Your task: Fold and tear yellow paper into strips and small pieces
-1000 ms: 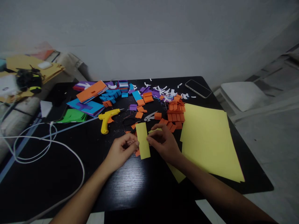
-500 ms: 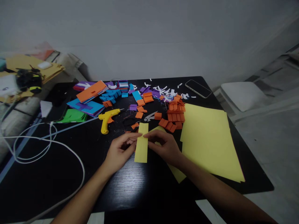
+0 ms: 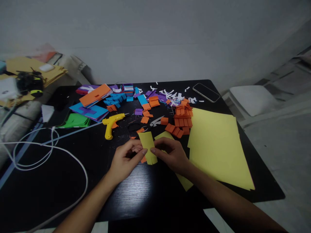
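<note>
Between my hands is a yellow paper strip [image 3: 147, 143], tilted a little, its lower end showing short slits or folds. My left hand [image 3: 127, 158] pinches its left edge, thumb on the front. At the right edge my right hand [image 3: 172, 152] grips it the same way. A longer yellow strip [image 3: 184, 182] lies on the table partly under my right hand. Scissors [image 3: 156, 121] rest just beyond the hands, near loose orange pieces [image 3: 145, 119]. The yellow glue gun [image 3: 111, 124] lies to the left.
Large yellow sheets [image 3: 216, 149] cover the table's right side, beside folded orange pieces [image 3: 183, 117]. A phone [image 3: 206, 92] lies at the back right. White scraps [image 3: 173, 95], blue pieces [image 3: 115, 99] and a green stack [image 3: 77, 120] are spread behind. A white cable [image 3: 84, 171] loops at left.
The strip in my hands now looks shorter and leans the other way, with slits or folds showing at its lower end. Both thumbs have moved onto its lower front.
</note>
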